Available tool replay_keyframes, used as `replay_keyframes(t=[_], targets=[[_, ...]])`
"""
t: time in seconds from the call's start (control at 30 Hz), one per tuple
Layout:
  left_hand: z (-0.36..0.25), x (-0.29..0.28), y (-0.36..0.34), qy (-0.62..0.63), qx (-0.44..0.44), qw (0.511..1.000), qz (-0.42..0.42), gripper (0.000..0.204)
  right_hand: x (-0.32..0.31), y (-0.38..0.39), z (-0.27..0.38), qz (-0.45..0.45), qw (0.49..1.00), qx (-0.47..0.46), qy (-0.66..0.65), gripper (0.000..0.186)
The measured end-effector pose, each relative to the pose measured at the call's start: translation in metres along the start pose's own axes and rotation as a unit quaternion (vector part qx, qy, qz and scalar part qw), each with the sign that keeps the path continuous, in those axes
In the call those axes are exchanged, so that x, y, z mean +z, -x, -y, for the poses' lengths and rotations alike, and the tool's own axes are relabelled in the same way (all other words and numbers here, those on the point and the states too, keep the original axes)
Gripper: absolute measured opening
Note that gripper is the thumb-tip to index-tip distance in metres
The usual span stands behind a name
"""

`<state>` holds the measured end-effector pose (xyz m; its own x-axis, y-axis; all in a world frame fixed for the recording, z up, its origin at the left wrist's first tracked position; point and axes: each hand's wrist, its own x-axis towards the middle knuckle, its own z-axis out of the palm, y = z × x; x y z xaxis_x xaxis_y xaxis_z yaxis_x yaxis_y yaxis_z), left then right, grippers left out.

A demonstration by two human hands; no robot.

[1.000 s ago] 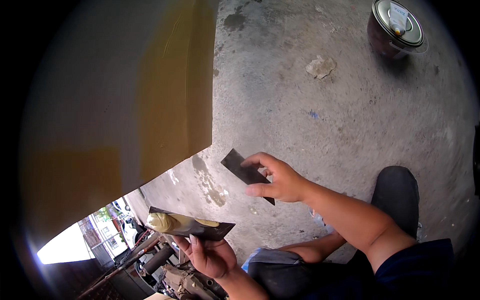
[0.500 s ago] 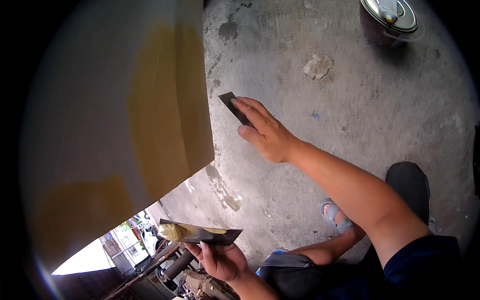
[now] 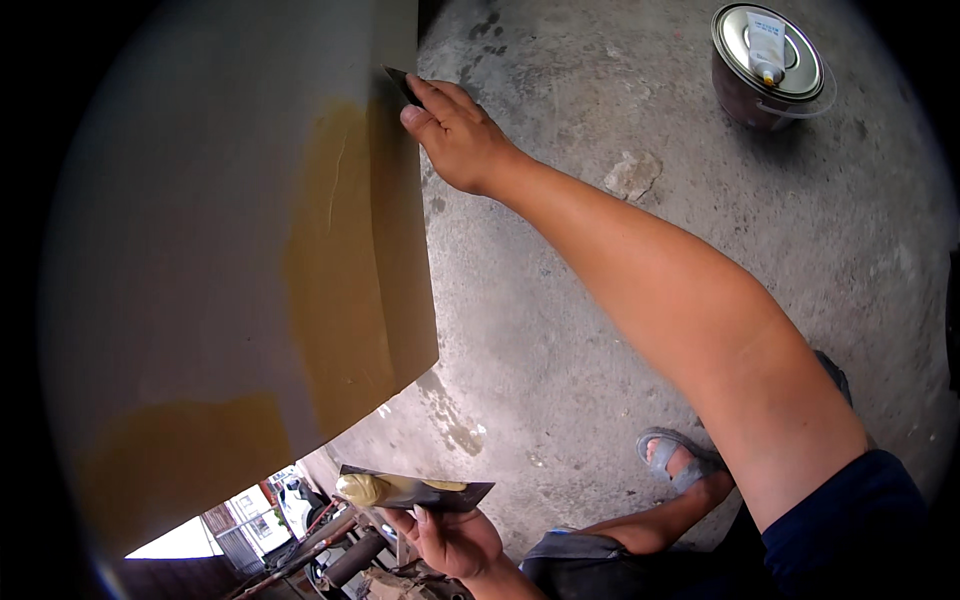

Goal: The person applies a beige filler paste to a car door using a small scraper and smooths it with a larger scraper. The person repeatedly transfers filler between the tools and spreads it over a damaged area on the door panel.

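Observation:
My right hand (image 3: 455, 135) pinches a thin, dark spreader blade (image 3: 401, 85) by its near end. The blade lies against the folded side edge of a large grey panel (image 3: 220, 200), above a yellow-tan patch of filler (image 3: 335, 260). Down below, my left hand (image 3: 455, 540) grips a flat dark spreader plate (image 3: 470, 496) from underneath. A pale yellow lump of putty (image 3: 362, 489) sits on the plate's left end, with more smeared along its face. Another patch of filler (image 3: 190, 440) covers the panel's lower left.
A lidded bucket (image 3: 745, 90) stands at the far right, a white tube (image 3: 766, 45) on its lid. A pale lump (image 3: 634, 175) lies on the concrete floor (image 3: 560, 330). My sandalled foot (image 3: 675, 455) is at lower right. Dirty machine parts (image 3: 360, 565) are at the bottom.
My right hand has moved up and left with its spreader blade, from over the floor to the panel's edge. My left hand holds the putty-loaded plate slightly lower in the picture.

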<state>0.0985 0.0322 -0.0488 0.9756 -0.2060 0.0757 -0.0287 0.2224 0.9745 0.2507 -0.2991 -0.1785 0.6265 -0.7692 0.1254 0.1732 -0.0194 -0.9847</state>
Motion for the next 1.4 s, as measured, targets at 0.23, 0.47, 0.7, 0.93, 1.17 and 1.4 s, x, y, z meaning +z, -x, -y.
replay_keyframes(t=[0.23, 0.47, 0.7, 0.93, 1.17, 1.4], targets=[[-0.001, 0.000, -0.002, -0.006, 0.001, 1.000, -0.012, 0.059, 0.005, 0.048, 0.016, 0.056, 0.998, -0.023, 0.012, 0.054], [-0.001, -0.004, -0.002, 0.020, 0.010, 1.000, 0.020, 0.056, 0.021, 0.157, 0.030, 0.080, 0.993, -0.069, 0.043, 0.051], [-0.004, -0.003, 0.001, 0.008, 0.014, 1.000, -0.004, 0.055, 0.032, 0.238, 0.046, 0.109, 0.992, -0.070, -0.005, 0.057], [-0.006, -0.006, 0.003, 0.021, -0.035, 0.999, 0.004, 0.053, -0.011, 0.262, 0.062, 0.249, 0.946, 0.027, -0.206, 0.048], [-0.012, -0.012, 0.001, 0.012, -0.052, 0.998, -0.013, 0.052, -0.055, 0.250, 0.016, 0.423, 0.898, -0.050, -0.108, 0.036], [-0.002, -0.004, 0.003, 0.021, -0.016, 1.000, 0.002, 0.056, -0.009, 0.094, -0.041, 0.115, 0.993, 0.030, -0.026, 0.057]])
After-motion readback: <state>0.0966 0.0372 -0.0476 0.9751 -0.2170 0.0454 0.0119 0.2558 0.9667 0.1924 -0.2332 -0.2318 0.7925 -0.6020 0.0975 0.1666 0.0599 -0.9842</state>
